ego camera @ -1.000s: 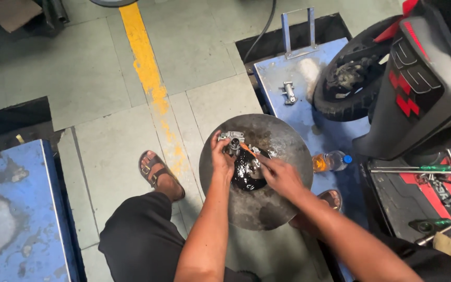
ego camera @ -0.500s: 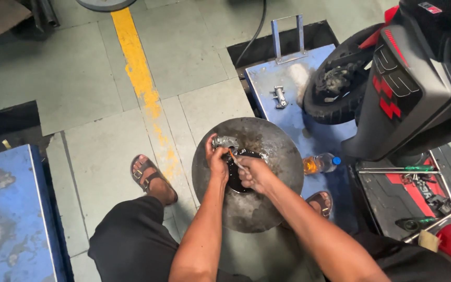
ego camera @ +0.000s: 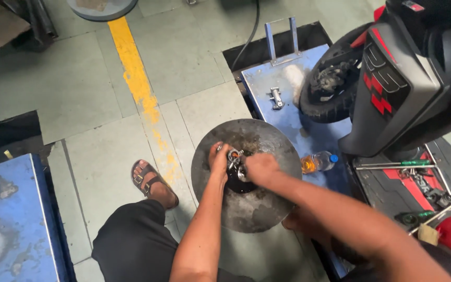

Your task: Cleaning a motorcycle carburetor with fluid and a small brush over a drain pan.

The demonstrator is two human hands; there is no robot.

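A round, grimy metal pan [ego camera: 259, 209] sits on the floor in front of me. In its middle lies a dark, oily metal part [ego camera: 234, 175] with shiny bits on top. My left hand [ego camera: 218, 161] grips the part's left side. From the right, my right hand [ego camera: 259, 168] closes over it with fingers curled. Both hands hide most of the part.
A blue lift platform [ego camera: 288, 112] holds a scooter, its front wheel [ego camera: 330, 89] close behind the pan. A small bottle of amber liquid [ego camera: 317, 162] lies right of the pan. A tool tray [ego camera: 413, 183] is at the right, another blue platform [ego camera: 6, 219] at the left. My sandalled foot [ego camera: 152, 183] rests beside a yellow floor line [ego camera: 137, 78].
Both hands stay on the part in the pan; my right hand has closed further over it. The view has shifted slightly.
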